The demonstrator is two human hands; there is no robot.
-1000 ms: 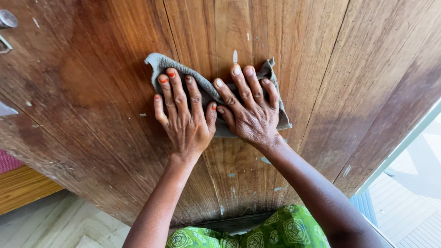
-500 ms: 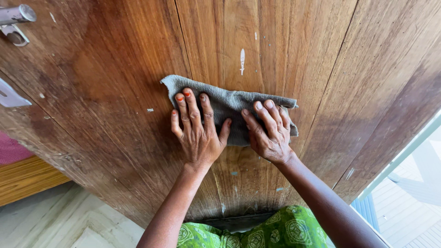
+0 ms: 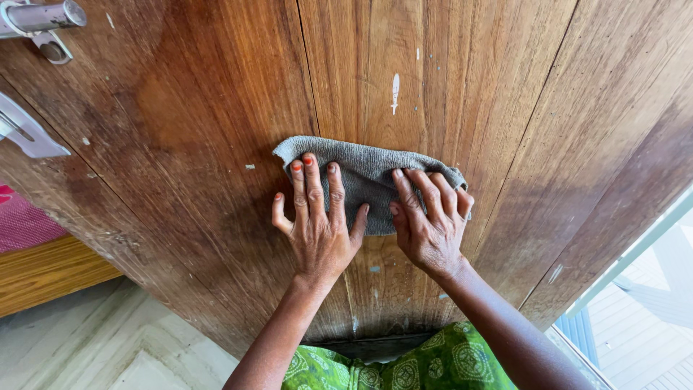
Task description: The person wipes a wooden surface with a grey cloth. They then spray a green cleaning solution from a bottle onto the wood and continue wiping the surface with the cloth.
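Grey cloth (image 3: 368,177) lies long-axis sideways on the wooden door (image 3: 216,108), pressed flat under open left hand (image 3: 321,224) and right hand (image 3: 429,227).

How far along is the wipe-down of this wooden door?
Mid-job. Both hands, left hand and right hand, press a grey cloth flat on the wooden door. Left: a white paint streak above the cloth and pale flecks below it remain unwiped.
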